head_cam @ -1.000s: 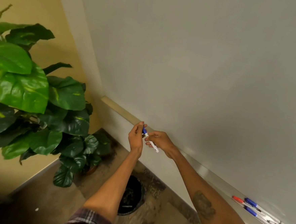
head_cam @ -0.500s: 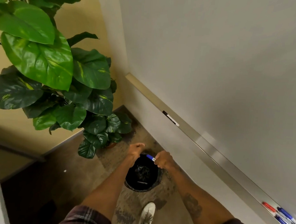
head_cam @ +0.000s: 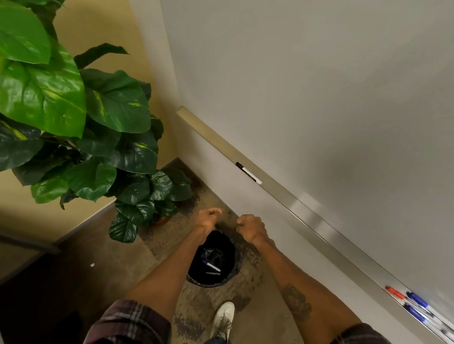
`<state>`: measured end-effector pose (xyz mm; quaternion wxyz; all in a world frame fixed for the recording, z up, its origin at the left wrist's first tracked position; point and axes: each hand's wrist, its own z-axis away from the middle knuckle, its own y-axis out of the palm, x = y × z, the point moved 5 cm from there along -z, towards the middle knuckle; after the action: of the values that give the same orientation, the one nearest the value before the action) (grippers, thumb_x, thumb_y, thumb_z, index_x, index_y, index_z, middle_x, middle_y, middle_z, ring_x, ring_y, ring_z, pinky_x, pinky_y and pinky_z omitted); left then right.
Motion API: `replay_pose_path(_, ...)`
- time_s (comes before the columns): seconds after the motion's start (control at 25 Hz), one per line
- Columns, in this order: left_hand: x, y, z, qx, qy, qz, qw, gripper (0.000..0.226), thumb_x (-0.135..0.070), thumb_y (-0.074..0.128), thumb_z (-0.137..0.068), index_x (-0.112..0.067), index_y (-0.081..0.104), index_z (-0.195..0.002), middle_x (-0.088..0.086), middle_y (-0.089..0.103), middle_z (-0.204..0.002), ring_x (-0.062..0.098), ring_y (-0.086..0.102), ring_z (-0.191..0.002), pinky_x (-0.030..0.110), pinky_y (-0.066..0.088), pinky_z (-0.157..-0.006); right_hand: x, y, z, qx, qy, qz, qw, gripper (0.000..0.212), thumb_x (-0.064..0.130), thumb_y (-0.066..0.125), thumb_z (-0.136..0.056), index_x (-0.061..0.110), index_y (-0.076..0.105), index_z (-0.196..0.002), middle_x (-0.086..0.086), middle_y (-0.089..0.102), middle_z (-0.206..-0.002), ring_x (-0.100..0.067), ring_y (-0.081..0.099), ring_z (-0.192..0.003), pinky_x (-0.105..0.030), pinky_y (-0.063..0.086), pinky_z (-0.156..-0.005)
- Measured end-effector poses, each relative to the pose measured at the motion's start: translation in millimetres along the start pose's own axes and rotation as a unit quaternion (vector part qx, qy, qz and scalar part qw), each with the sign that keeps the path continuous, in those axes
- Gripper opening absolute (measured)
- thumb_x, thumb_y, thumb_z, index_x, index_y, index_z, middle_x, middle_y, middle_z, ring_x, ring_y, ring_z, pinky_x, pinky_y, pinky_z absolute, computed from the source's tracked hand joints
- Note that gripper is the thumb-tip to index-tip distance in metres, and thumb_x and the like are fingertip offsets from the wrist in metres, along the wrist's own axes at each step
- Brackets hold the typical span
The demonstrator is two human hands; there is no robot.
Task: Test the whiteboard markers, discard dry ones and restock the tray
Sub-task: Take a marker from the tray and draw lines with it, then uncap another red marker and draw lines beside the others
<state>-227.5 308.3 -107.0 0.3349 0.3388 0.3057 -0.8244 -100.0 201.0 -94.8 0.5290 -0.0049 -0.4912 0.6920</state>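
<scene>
A blue-capped marker (head_cam: pixel 211 266) lies inside the black bin (head_cam: pixel 229 275) on the floor, next to another marker. Both hands hover above the bin's far rim and hold nothing. My left hand (head_cam: pixel 207 220) has loosely curled fingers; my right hand (head_cam: pixel 251 228) is curled the same way. A black-capped marker (head_cam: pixel 248 172) lies on the whiteboard's metal tray (head_cam: pixel 311 218). Several red and blue markers (head_cam: pixel 415 306) lie at the tray's right end. The whiteboard (head_cam: pixel 334 85) above is blank.
A large leafy potted plant (head_cam: pixel 64 106) fills the left side, its pot in the corner just left of the bin. My white shoe (head_cam: pixel 223 319) stands on the stained floor behind the bin. A wall edge runs along the lower left.
The blue marker has left my right hand and now lies in the bin. Both hands have lowered from the tray to above the bin and moved slightly apart.
</scene>
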Motion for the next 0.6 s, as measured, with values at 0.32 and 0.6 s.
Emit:
replay_pose_path(0.32, -32, 126, 42, 0.124, 0.054, -0.028, 0.990, 0.018, -0.019, 0.054, -0.100, -0.015, 0.072, -0.105, 0.002, 0.068, -0.106, 0.017, 0.060, -0.093, 0.027, 0.051, -0.075, -97, -66, 50, -0.090, 0.038, -0.070, 0.993, 0.031, 0.012, 0.062, -0.093, 0.014, 0.067, -0.123, -0.007, 0.064, -0.130, -0.025, 0.061, -0.116, -0.035, 0.048, -0.102)
replay_pose_path(0.6, -40, 238, 108, 0.203, 0.081, -0.090, 0.972, 0.024, -0.023, 0.055, -0.100, -0.013, 0.070, -0.115, 0.002, 0.068, -0.109, 0.021, 0.064, -0.103, 0.028, 0.051, -0.079, -207, -122, 116, -0.196, 0.081, -0.123, 0.970, 0.029, 0.010, 0.057, -0.095, 0.010, 0.067, -0.122, -0.008, 0.064, -0.130, -0.024, 0.060, -0.117, -0.032, 0.044, -0.101)
